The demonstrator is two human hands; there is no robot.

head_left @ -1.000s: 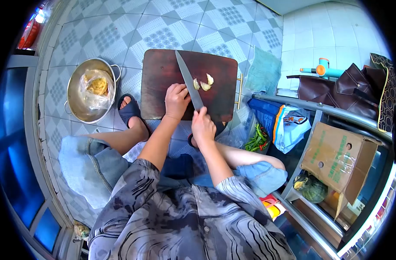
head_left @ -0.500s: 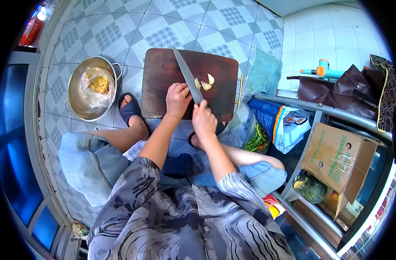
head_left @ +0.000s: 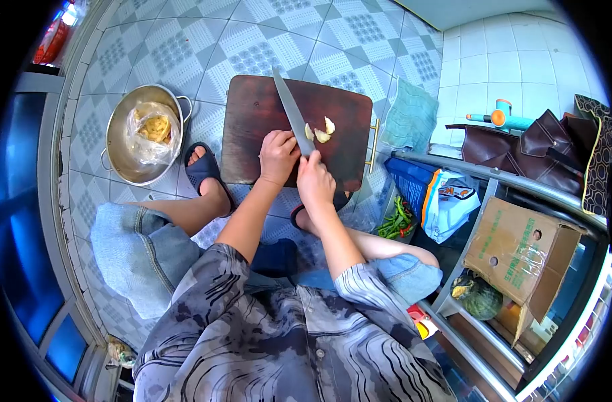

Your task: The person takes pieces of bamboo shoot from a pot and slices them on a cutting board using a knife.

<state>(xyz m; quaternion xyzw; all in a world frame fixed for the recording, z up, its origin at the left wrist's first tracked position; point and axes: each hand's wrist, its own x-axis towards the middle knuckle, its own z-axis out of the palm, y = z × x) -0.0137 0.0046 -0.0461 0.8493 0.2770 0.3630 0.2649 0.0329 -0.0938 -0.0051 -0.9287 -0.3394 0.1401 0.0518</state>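
Right hand [head_left: 316,181]: fingers wrapped round the handle end of the knife [head_left: 290,107], pressed together; handle itself mostly hidden in the grip. Blade runs forward from those fingers, slanting slightly left, over the cutting board [head_left: 349,161]. Left hand [head_left: 277,157]: on the board just left of the right fingers, fingers curled and bunched close beside the blade; cannot tell if they pinch anything underneath. Three pale pieces [head_left: 322,136] lie on the board, ahead and a bit right of the right fingers; nearest one sits right by the blade, contact unclear. Metal pot [head_left: 118,137] on the floor, well left of the left fingers, with a plastic bag [head_left: 148,155] of yellowish food inside. Green and red peppers [head_left: 396,222] right of the right fingers, nearer the body. Bluish cloth [head_left: 411,114] farther forward, right of both hands' fingers.
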